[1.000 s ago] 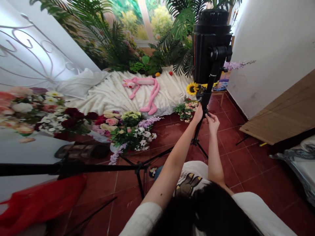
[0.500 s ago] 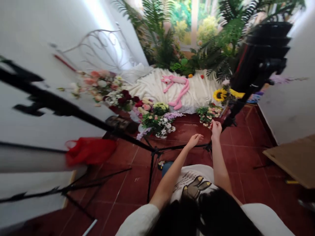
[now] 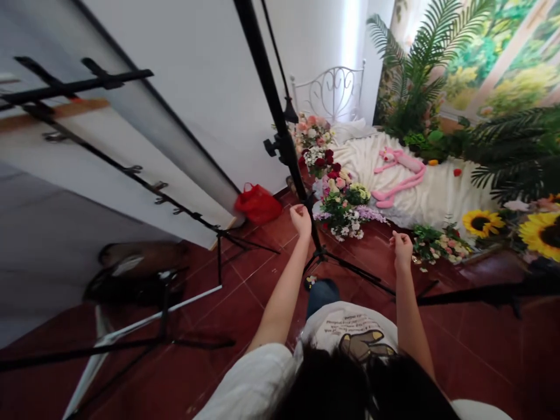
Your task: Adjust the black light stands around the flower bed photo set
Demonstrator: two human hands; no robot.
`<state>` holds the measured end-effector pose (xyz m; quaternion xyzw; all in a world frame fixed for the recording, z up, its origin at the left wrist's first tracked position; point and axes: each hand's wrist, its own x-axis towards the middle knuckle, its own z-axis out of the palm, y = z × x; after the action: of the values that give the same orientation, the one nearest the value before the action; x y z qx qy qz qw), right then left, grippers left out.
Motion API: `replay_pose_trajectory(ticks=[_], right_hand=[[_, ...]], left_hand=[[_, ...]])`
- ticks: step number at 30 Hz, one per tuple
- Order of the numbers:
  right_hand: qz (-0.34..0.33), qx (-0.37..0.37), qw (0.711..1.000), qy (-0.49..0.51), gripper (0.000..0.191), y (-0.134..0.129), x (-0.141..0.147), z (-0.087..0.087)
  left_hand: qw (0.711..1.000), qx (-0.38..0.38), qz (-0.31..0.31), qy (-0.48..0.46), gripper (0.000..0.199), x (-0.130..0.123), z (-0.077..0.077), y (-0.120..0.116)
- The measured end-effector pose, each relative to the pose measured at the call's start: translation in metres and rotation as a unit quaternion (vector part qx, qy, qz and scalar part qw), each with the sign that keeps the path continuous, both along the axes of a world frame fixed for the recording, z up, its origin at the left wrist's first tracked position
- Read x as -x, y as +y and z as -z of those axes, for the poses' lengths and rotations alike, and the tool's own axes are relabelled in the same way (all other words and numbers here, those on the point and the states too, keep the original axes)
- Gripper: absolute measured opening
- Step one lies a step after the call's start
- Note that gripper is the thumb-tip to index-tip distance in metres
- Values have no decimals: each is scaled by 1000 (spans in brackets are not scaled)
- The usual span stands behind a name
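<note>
My left hand [image 3: 301, 219] is raised just left of an upright black stand pole [image 3: 286, 143], its fingers loosely curled; nothing shows in them, and I cannot tell whether it touches the pole. Lower right, my right hand [image 3: 402, 247] is closed, thumb and fingers drawn together; anything between them is too small to make out. Beyond it is a low bunch of pink flowers with green leaves [image 3: 446, 245]. Between the hands and farther back are mixed artificial flowers [image 3: 345, 201]. A pink plush toy [image 3: 400, 175] lies on a creamy white cloth [image 3: 450, 192].
A red bag [image 3: 259, 203] stands on the tiled floor by the wall. Tripod legs [image 3: 350, 268] spread in front of me. A black crossbar with clips [image 3: 160, 189] runs along the left. Sunflowers [image 3: 481, 223] and palm leaves [image 3: 507, 146] are at the right.
My view has swung left, so the flowers and toy appear farther right. My hands have moved apart; the left hand's outstretched fingers are now curled, while the right stays closed.
</note>
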<state>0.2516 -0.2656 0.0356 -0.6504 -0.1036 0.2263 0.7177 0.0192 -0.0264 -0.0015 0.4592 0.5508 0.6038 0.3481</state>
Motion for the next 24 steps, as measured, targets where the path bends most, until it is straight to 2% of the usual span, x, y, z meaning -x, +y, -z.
replay_pose_trajectory(ticks=[1, 3, 5, 8, 13, 19, 24], right_hand=[[-15, 4, 1000, 4, 51, 6, 5, 0], [-41, 11, 999, 6, 52, 16, 14, -1], [-64, 15, 998, 1, 54, 26, 23, 0], [-100, 17, 995, -18, 55, 41, 34, 1], [-206, 18, 978, -33, 57, 80, 59, 1], [-359, 32, 933, -23, 49, 163, 101, -10], [-351, 73, 933, -14, 41, 234, 123, -23]], left_hand=[[999, -38, -23, -4, 16, 5, -9, 7], [995, -95, -17, -9, 27, 7, -27, 17], [992, -122, 33, -15, 33, 2, -41, 25], [988, -116, 92, -33, 33, -8, -54, 37], [987, -69, 122, -83, 54, -13, -55, 53], [987, -100, 91, -87, 60, -16, -53, 50], [990, -75, 104, -65, 62, -14, -57, 45]])
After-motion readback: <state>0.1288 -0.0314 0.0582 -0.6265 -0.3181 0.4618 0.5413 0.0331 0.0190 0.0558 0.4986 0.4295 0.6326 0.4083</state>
